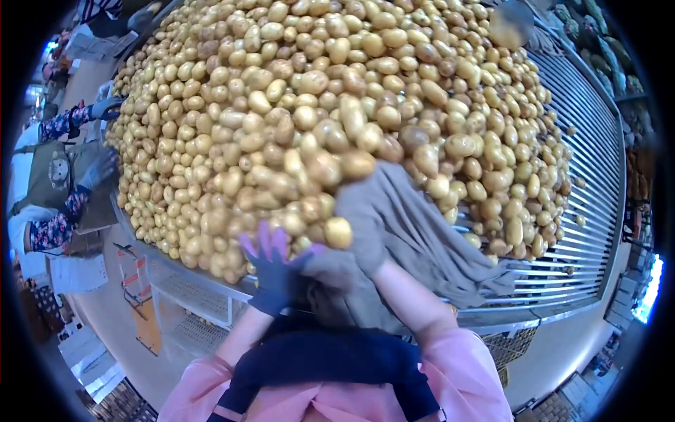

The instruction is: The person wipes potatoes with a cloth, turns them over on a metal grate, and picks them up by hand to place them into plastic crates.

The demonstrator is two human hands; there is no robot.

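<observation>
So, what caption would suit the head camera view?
Gloved left hand, fingers spread, at the edge of a great potato heap, with grey cloth draped over the slatted metal table.

Lower centre on my feed, my gloved left hand (271, 271) spreads its fingers at the near edge of the heaped potatoes (211, 141); my right hand (362, 243), blurred, meets the grey cloth (422, 239). Metal slats (583, 162) show at right.

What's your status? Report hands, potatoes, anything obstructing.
Left hand gloved, fingers spread, near edge of potatoes. Right hand at gray cloth, grip unclear. Cloth drapes partly over metal slats.
</observation>
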